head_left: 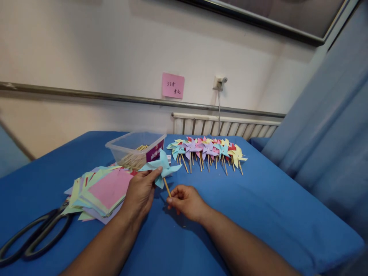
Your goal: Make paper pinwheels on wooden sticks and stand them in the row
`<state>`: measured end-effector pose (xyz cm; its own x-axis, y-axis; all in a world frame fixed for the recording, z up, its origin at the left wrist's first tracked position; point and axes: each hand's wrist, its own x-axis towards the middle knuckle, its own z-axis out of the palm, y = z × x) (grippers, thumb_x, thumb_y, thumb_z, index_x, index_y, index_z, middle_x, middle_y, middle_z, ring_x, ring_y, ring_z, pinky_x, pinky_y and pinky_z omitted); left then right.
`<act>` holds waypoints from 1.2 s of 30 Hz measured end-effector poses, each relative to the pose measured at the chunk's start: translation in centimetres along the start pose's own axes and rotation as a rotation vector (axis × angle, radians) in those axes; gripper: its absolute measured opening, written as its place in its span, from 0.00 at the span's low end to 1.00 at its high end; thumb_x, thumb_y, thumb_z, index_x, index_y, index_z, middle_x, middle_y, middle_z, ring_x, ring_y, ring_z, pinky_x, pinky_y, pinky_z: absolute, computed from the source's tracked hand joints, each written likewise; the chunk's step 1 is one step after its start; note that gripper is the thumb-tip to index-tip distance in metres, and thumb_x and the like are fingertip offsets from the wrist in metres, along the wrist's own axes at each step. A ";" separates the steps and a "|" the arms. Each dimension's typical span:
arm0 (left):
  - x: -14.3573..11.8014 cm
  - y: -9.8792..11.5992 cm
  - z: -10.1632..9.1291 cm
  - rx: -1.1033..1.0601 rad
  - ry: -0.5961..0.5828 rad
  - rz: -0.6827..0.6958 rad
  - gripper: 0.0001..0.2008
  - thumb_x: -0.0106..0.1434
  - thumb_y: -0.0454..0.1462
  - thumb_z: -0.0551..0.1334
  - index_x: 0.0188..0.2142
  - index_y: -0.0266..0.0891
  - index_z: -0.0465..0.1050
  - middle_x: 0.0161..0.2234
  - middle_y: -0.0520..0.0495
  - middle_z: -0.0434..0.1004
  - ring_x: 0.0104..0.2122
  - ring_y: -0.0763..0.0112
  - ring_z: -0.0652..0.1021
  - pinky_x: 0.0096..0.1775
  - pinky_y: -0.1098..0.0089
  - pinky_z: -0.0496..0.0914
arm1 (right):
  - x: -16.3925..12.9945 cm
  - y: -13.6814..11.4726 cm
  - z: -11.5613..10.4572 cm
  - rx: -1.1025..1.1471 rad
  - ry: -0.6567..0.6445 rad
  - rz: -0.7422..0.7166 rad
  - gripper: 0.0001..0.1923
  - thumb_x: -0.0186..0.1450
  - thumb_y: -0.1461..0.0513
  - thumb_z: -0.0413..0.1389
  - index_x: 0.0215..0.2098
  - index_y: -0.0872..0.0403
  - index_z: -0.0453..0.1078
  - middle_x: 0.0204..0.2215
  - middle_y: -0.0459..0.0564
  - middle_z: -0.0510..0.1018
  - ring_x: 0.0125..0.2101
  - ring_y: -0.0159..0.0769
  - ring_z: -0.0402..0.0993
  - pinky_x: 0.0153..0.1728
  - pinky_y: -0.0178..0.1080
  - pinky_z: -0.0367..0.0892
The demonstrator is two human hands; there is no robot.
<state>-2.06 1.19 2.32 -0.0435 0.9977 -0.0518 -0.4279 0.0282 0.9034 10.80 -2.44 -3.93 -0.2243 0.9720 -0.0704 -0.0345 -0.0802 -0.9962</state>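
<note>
Light-blue pinwheel [167, 168], held just above the blue table [244, 214]: the left hand's [142, 189] grip pinches its paper vanes, the right hand's [188, 201] grip clasps its stick [166, 187]. It should be light, with vanes that crease easily; the stiffer stick seems the safer hold. The right hand hides the stick's lower end; the hub is hard to make out.

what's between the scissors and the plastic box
A pile of coloured paper lies between the scissors and the box, as the head view shows; the scissors' blades are hidden, seemingly under it.
</note>
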 end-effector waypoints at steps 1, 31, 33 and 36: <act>0.0 0.1 0.0 -0.005 0.006 0.008 0.14 0.43 0.36 0.73 0.29 0.31 0.77 0.26 0.46 0.79 0.27 0.70 0.76 0.32 0.72 0.70 | 0.1 0.2 0.0 -0.011 0.007 0.002 0.13 0.55 0.56 0.63 0.28 0.55 0.66 0.19 0.41 0.73 0.14 0.23 0.60 0.16 0.30 0.56; -0.8 -1.4 -0.1 0.202 -0.078 -0.185 0.13 0.46 0.39 0.71 0.32 0.37 0.76 0.35 0.42 0.80 0.30 0.71 0.77 0.32 0.72 0.69 | 3.0 0.4 -9.1 -0.775 0.689 0.069 0.16 0.61 0.54 0.52 0.23 0.54 0.72 0.22 0.49 0.77 0.24 0.34 0.71 0.24 0.33 0.56; -0.8 -1.5 -0.1 0.204 -0.085 -0.190 0.13 0.47 0.39 0.71 0.32 0.36 0.76 0.35 0.42 0.80 0.30 0.72 0.77 0.32 0.73 0.68 | 3.0 0.3 -8.3 -0.807 0.670 0.063 0.16 0.62 0.54 0.51 0.24 0.53 0.73 0.23 0.49 0.78 0.25 0.34 0.72 0.25 0.33 0.57; -0.8 -1.8 -0.2 0.226 -0.097 -0.195 0.13 0.48 0.40 0.70 0.33 0.36 0.75 0.35 0.42 0.80 0.28 0.74 0.76 0.31 0.73 0.67 | 3.4 0.1 -6.9 -0.863 0.647 0.059 0.15 0.63 0.53 0.51 0.27 0.52 0.74 0.26 0.49 0.80 0.28 0.35 0.73 0.27 0.33 0.58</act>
<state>-1.40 0.33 0.66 0.1101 0.9731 -0.2023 -0.2075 0.2216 0.9528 16.73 2.36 -4.60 0.3625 0.9243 0.1193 0.7145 -0.1935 -0.6724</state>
